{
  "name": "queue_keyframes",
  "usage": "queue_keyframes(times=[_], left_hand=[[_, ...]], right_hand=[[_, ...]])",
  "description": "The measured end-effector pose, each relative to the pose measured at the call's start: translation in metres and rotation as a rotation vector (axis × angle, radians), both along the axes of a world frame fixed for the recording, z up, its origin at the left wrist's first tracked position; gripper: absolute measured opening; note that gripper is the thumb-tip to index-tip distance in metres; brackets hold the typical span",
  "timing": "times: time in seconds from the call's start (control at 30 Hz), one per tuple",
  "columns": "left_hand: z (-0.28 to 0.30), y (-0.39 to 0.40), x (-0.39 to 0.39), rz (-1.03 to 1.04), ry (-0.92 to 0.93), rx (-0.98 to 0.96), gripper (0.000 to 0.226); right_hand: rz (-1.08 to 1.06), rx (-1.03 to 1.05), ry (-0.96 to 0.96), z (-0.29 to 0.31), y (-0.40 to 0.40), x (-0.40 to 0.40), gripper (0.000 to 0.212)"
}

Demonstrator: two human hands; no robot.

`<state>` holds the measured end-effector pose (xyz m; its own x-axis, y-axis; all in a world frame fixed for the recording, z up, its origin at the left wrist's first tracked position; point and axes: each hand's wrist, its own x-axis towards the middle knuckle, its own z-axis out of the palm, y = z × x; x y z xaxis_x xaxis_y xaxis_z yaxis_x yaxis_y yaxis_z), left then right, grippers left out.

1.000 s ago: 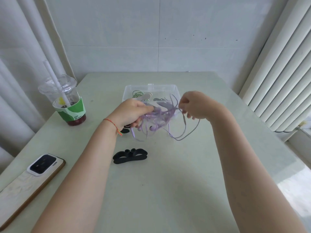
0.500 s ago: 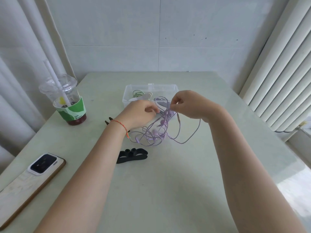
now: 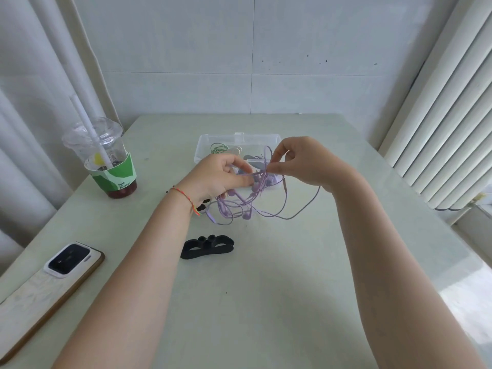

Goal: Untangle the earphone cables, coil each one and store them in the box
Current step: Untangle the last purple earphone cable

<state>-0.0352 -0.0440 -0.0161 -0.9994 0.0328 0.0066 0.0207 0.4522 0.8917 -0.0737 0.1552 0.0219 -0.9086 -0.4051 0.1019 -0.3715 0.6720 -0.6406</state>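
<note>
1. Head view: the purple earphone cable (image 3: 247, 206) hangs tangled above the table (image 3: 292, 288), just in front of the clear box (image 3: 239, 138).
2. The left hand (image 3: 215, 177) grips the bundle; the right hand (image 3: 300, 161) pinches one strand at the knot.
3. Best to draw that strand out gently, loosening loops rather than tightening them.
4. The left hand should steady the bundle, not squeeze it.

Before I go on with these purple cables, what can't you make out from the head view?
- Knot in the purple cables: too fine, partly behind both hands (left hand, right hand).
- Box contents: hidden by hands.
- Black item: behind left wrist.
- Phone: cut off, left edge.
</note>
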Motion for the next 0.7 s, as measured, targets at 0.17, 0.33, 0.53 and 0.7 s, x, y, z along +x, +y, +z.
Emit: queue_keyframes(times=[0.17, 0.33, 0.53, 0.7], left_hand=[[0.0040, -0.0029, 0.0052, -0.084, -0.022, 0.013, 0.019], [0.0067, -0.0035, 0.0065, -0.120, -0.057, 0.269, 0.007], [0.0054, 0.0003, 0.0062, -0.238, -0.086, 0.570, 0.014], [0.0045, -0.0014, 0.0055, -0.156, -0.037, 0.489, 0.011]], right_hand=[[0.068, -0.007, -0.055, 0.0022, 0.0012, 0.0011, 0.010], [0.083, -0.113, -0.091, 0.0023, 0.0025, -0.0010, 0.002], [0.119, -0.212, -0.085, 0.0021, -0.0026, 0.0015, 0.003], [0.129, -0.367, -0.103, -0.0010, -0.0052, -0.0018, 0.002]])
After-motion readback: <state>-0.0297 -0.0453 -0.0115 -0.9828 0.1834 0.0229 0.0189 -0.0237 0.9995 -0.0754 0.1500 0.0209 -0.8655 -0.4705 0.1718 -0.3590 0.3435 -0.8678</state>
